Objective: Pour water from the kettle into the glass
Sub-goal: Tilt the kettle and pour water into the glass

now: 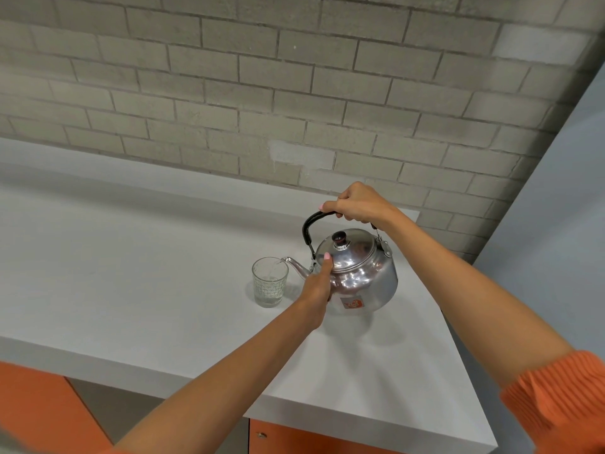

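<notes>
The right hand [357,204] is closed around the black handle [309,229] of the steel kettle [360,276], its fingers [347,217] wrapped fully over the top of the arch. The kettle hangs below those fingers, tipped toward the spout [294,265], with its base close to the bench [131,273]; whether it touches the surface cannot be told. The left hand [316,291] presses against the kettle's near side, thumb [326,262] laid up on the rim of the lid [347,253], the other fingers hidden behind the palm, so their grip cannot be judged. The spout tip sits over the rim of the glass [269,282], which stands upright on the bench just left of the left hand. A thin stream of water [273,268] falls into the glass, with a little water at its bottom. An orange sleeve [563,401] covers the right forearm.
</notes>
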